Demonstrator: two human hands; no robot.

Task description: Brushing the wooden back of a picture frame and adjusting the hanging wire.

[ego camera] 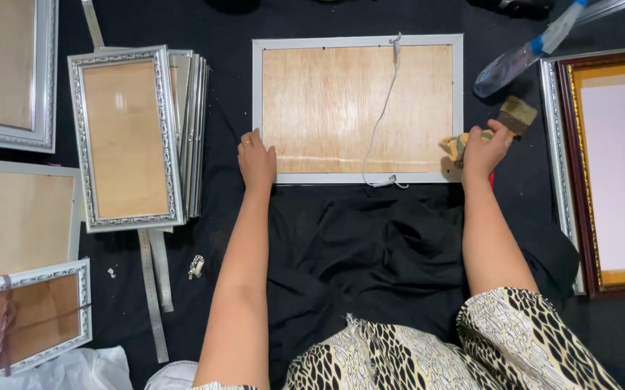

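Lying flat, back side up: a silver picture frame (356, 107) with a plywood backing is resting on the black cloth (370, 245) straight ahead of the person.
Hanging cord: a thin white cord (380, 115) is running from the frame's top edge down across the plywood and curling just past the bottom edge.
Left hand: the left hand (257, 160) is resting palm down, fingers together, on the frame's lower left corner and pressing it to the cloth; a ring is showing on one finger.
Right hand: the right hand (484, 149) is sitting at the frame's lower right corner, curled around the handle of a paintbrush (513, 118) and a yellowish rag (455, 146); the brush's bristles are pointing up and away to the right.
Spray bottle: a clear spray bottle (522, 56) with a blue collar is lying tilted on the cloth, just beyond the brush.
Right side: a dark red and gold frame (611, 170) is lying face up, well apart from the hands.
Left side: a stack of ornate silver frames (130, 137) is sitting near the left hand, with more frames further left.
Near the stack: two metal rulers (155, 289) and a small metal clip (196, 266) are lying on the cloth.
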